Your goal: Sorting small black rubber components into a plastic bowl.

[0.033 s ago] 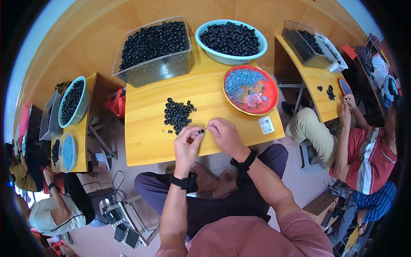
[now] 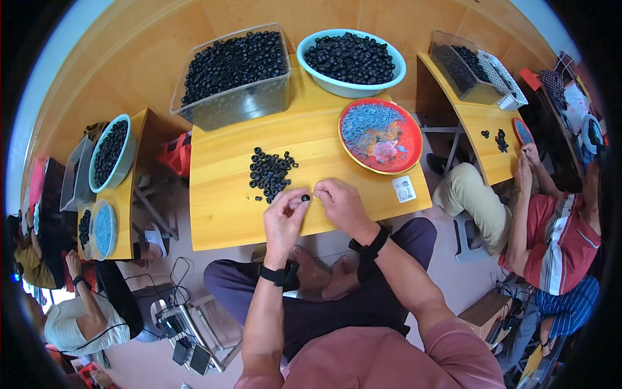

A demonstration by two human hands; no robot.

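Note:
My left hand [image 2: 285, 217] is over the near part of the yellow table [image 2: 311, 142]. Its thumb and forefinger pinch a small black round plastic part [image 2: 306, 198]. Just right of that part, my right hand [image 2: 340, 204] has its thumb and fingertips pressed together; anything between them is too small to make out. A loose pile of the same black parts [image 2: 269, 172], some showing a hole, lies beyond my left hand. Farther right, a red round tray [image 2: 410, 146] with a flower print holds a heap of small bluish, thin pieces [image 2: 369, 126].
A clear plastic bin [image 2: 240, 110] and a pale blue basin [image 2: 352, 89], both full of black parts, stand at the table's far side. A white label [image 2: 404, 189] is on the right. People sit at side tables with similar basins [image 2: 113, 154]. A metal stand with cables [image 2: 188, 340] is lower left.
The black part in my left fingers has turned, so a rounder face shows. My hands stay almost in the same place.

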